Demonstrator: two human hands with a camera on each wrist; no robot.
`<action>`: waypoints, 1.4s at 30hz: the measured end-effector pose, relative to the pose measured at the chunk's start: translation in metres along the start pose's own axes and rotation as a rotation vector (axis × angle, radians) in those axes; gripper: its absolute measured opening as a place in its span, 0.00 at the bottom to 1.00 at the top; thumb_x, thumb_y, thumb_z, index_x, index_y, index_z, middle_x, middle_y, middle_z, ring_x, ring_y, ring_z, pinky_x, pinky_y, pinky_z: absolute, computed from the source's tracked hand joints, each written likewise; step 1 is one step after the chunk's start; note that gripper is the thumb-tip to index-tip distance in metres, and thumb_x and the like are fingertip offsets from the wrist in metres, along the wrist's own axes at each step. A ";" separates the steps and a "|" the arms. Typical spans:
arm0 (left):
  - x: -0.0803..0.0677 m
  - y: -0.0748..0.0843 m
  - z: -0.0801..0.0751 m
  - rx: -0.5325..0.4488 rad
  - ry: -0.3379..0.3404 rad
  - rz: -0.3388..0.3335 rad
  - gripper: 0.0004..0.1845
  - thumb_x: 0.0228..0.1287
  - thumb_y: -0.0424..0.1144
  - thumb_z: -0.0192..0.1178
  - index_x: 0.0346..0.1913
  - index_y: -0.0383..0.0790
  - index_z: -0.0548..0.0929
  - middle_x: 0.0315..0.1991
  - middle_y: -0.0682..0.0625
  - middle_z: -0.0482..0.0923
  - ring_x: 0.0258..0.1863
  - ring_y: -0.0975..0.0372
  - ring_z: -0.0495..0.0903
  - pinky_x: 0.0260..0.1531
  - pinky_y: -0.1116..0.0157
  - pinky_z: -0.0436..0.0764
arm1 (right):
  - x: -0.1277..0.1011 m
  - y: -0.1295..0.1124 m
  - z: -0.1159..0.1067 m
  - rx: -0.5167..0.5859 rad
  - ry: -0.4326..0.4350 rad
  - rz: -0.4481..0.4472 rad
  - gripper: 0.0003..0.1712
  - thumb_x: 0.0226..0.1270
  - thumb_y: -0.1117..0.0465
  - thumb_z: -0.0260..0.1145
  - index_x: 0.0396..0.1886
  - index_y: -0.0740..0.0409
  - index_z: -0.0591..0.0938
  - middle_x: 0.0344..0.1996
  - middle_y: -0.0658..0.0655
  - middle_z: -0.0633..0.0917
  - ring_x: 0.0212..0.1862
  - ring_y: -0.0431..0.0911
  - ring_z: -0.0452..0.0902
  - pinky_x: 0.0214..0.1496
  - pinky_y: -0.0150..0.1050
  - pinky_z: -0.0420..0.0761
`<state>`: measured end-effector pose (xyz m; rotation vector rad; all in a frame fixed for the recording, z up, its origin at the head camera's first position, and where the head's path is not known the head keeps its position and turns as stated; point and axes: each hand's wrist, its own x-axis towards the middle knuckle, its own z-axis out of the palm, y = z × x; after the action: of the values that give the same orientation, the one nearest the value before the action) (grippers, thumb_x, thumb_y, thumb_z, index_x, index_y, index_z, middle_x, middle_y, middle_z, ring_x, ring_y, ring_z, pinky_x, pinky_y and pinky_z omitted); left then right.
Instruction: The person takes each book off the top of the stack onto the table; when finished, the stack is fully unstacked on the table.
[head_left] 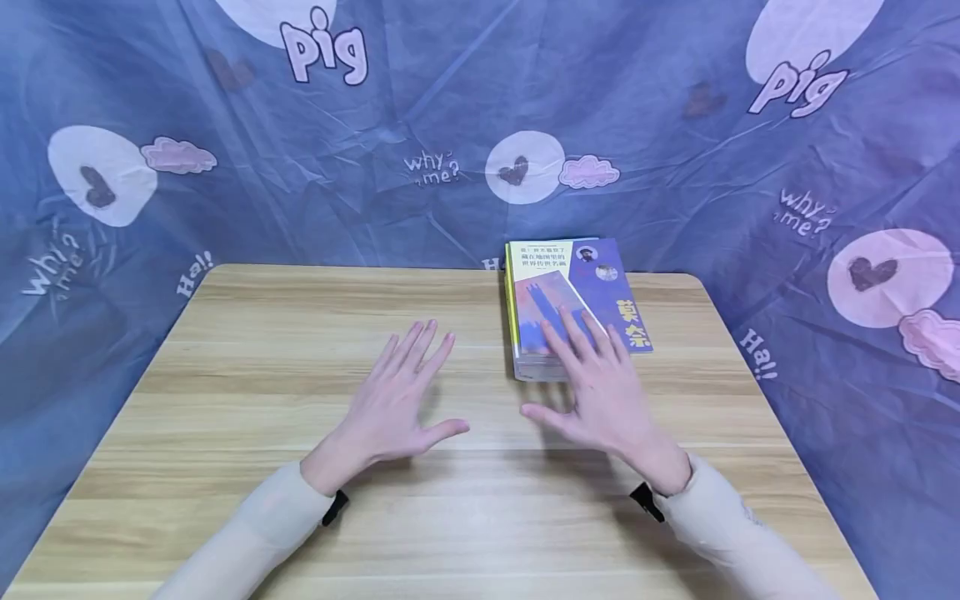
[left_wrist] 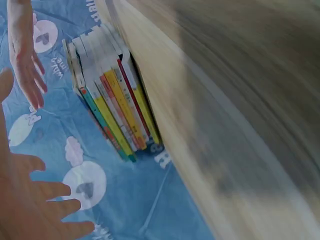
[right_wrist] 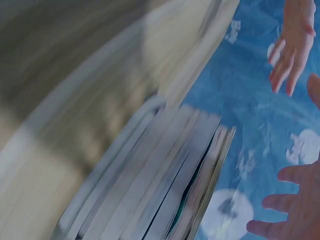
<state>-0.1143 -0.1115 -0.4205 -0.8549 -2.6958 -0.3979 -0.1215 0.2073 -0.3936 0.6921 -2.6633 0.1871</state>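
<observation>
Sleeves, two, pale: left sleeve (head_left: 240, 533) and right sleeve (head_left: 738, 533), reaching in from the near edge; a small black fitting shows at each wrist, left fitting (head_left: 335, 508) and right fitting (head_left: 647, 502).

Hands, one pair, bare, backs uppermost; left hand (head_left: 393, 404), spread wide, fingers straight and pointing away from the person, thumb stretched out toward its fellow; empty, raised over bare wood with its shadow beneath; right hand (head_left: 603, 396), equally wide, thumb stretched out to the left, empty too; seen from the head its fingers cross the near part of the books, yet the left wrist view shows a gap between, so it hovers above them, apart.

Table (head_left: 480, 525), one, light wood grain, rounded far corners; it lies under both hands.

Books, one stack (head_left: 551, 287), lying flat at the far edge of the table, right of centre; long axis running roughly front to back; coloured spines along the left side, yellow, red, orange and green among them; pale page edges toward the person; uppermost cover cream with a pink and blue picture, its title at the far end and upright to the person; a purple area with yellow characters at the right, whether the same cover I cannot tell.

Backdrop cloth (head_left: 420, 100), blue, creased, hanging behind and at both sides; printed "pig", "why me?", "Ha!", hearts and pink clouds.
</observation>
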 end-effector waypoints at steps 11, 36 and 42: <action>0.045 0.009 0.030 -0.527 -0.026 -0.241 0.46 0.72 0.63 0.62 0.84 0.45 0.59 0.85 0.47 0.56 0.84 0.48 0.59 0.85 0.41 0.60 | 0.001 0.057 -0.014 0.165 -0.051 0.221 0.58 0.61 0.33 0.73 0.83 0.54 0.63 0.83 0.68 0.62 0.79 0.72 0.59 0.80 0.75 0.61; 0.113 0.023 0.084 -1.411 0.009 -0.676 0.28 0.74 0.31 0.65 0.73 0.30 0.73 0.62 0.32 0.82 0.46 0.47 0.89 0.53 0.52 0.93 | 0.019 0.152 0.002 0.858 -0.065 0.746 0.34 0.73 0.58 0.72 0.70 0.74 0.75 0.27 0.24 0.82 0.31 0.22 0.79 0.32 0.20 0.86; 0.118 0.030 0.083 -1.470 -0.019 -0.718 0.27 0.74 0.32 0.65 0.73 0.34 0.75 0.62 0.34 0.82 0.35 0.65 0.85 0.53 0.52 0.94 | 0.024 0.156 0.008 0.900 -0.160 0.816 0.35 0.75 0.55 0.70 0.72 0.72 0.74 0.27 0.24 0.82 0.32 0.24 0.77 0.30 0.21 0.82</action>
<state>-0.2046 0.0017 -0.4509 0.0075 -2.2418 -2.6099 -0.2207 0.3308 -0.3964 -0.2456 -2.7690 1.6476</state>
